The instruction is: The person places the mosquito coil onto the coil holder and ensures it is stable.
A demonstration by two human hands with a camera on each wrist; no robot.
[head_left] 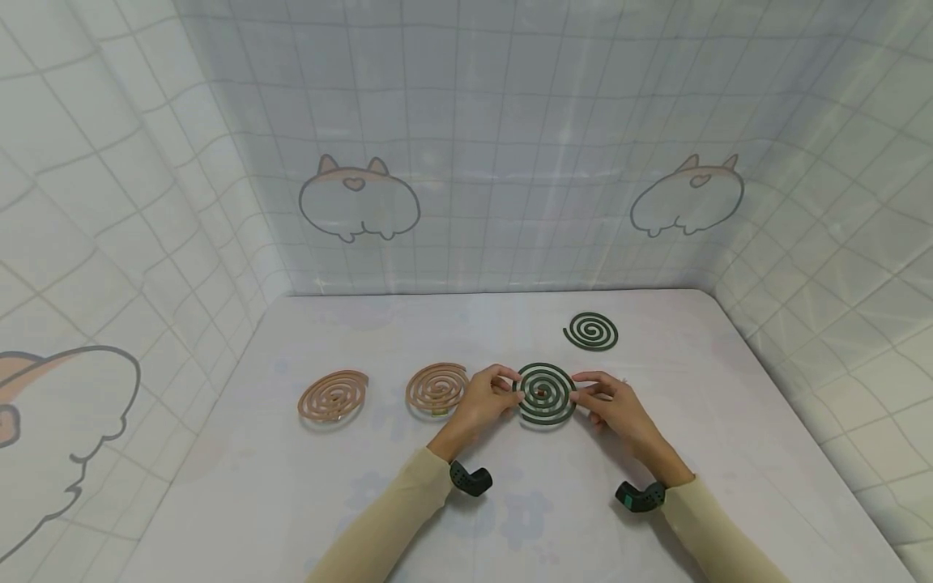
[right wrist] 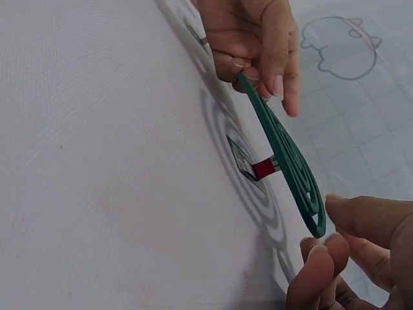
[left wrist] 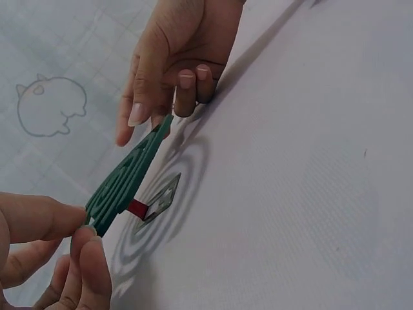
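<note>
A green mosquito coil point(head_left: 545, 422) is held level between both hands, just above the white table. On its left edge, the left hand point(head_left: 481, 398) pinches it with thumb and fingers. The right hand point(head_left: 618, 407) pinches the opposite edge the same way. Beneath the coil, a small metal stand point(left wrist: 166, 199) rests on the table. Its upright red part point(right wrist: 264, 169) reaches up to the coil's middle in the right wrist view. The coil's spiral shadow falls around the stand.
Left of the hands, two brown mosquito coils point(head_left: 437, 387) point(head_left: 333, 396) sit raised above the table point(head_left: 496, 502). Another green coil point(head_left: 591, 332) lies flat toward the back right. White gridded curtains point(head_left: 466, 121) with cartoon drawings enclose the back and sides.
</note>
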